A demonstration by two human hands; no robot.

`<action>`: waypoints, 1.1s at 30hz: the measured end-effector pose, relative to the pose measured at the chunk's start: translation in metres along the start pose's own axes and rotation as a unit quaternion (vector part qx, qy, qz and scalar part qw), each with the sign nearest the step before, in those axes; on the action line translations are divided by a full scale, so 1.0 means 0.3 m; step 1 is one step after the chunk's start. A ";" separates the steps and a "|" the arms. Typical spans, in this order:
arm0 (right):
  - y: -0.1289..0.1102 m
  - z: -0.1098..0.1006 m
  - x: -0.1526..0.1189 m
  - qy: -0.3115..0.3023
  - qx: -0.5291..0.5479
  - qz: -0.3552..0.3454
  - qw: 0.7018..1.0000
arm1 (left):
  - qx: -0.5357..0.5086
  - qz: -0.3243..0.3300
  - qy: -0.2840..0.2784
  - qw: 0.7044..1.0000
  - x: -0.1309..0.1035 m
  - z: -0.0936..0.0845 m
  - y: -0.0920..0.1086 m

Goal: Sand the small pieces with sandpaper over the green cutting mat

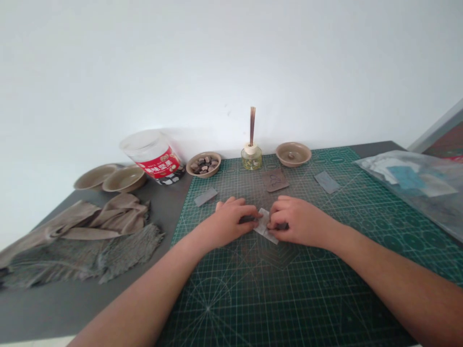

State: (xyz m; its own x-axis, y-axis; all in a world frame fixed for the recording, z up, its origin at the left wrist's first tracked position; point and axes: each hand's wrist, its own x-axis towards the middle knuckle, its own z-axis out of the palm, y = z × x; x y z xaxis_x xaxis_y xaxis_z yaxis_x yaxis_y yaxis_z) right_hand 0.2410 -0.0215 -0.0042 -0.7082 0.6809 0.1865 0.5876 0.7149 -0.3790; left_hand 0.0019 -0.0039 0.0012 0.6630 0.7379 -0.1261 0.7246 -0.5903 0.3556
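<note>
On green mat [307, 294], nearside of diffuser [251, 161]: left hand [231, 221] and right hand [296, 219] half curled, both touching pale strip [264, 227] between them; pinching or pressing, I can't tell remotely. Brown patch [270, 181] nearer diffuser. Left of diffuser, bowl [204, 175] of small lumps [205, 165]; right, second bowl [303, 157].

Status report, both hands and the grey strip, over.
Left hand and right hand: fingertips at grey strip. Strip slantwise over green mat. Brown patch just beyond, apparently not in the way.
</note>
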 end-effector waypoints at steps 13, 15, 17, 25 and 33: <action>-0.010 -0.005 -0.001 -0.004 -0.025 0.018 1.000 | 0.004 0.005 0.004 1.000 -0.003 0.009 -0.001; -0.017 -0.005 -0.007 -0.025 -0.015 -0.001 1.000 | 0.003 0.006 0.004 1.000 -0.003 0.008 -0.001; -0.022 -0.002 -0.012 -0.034 -0.009 -0.014 0.999 | 0.002 0.010 0.004 1.000 -0.003 0.007 -0.002; -0.004 0.007 -0.009 0.003 -0.018 0.053 0.998 | 0.003 0.006 0.003 1.000 -0.005 0.005 -0.005; -0.001 -0.007 -0.010 -0.030 0.004 0.010 0.999 | 0.001 0.009 0.005 1.000 -0.005 0.005 -0.001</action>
State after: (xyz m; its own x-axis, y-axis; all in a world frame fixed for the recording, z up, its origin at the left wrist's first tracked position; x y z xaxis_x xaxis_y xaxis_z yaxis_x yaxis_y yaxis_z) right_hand 0.2438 -0.0233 -0.0027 -0.7189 0.6840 0.1240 0.5987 0.6998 -0.3896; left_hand 0.0010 -0.0053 -0.0001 0.6749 0.7296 -0.1107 0.7123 -0.6049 0.3559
